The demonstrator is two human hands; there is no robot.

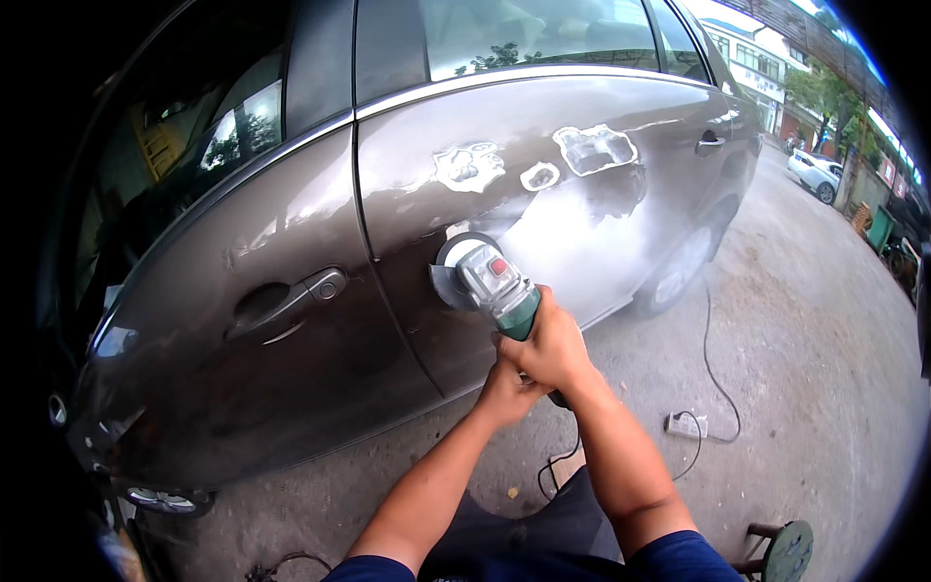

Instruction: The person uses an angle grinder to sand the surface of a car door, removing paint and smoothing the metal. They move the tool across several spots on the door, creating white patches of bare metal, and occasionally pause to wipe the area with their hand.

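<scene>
Both my hands grip a green and grey angle grinder (504, 293) with a red patch on its head. My right hand (553, 344) wraps the upper part of the body; my left hand (511, 390) closes around it just below. The grinder's round disc (467, 250), partly behind a guard, is against or very close to the rear door (407, 194) of a brown car. Bright whitish dust or glare spreads to the right of the disc. Above it, the door has several sanded patches (594, 149) with pale, ragged edges.
The front door handle (301, 303) lies left of the grinder. On the concrete to the right, a power strip (687, 425) has a black cord (722, 388) running from it. A small round stool (787, 551) stands at lower right. A white car (815, 175) is parked farther off.
</scene>
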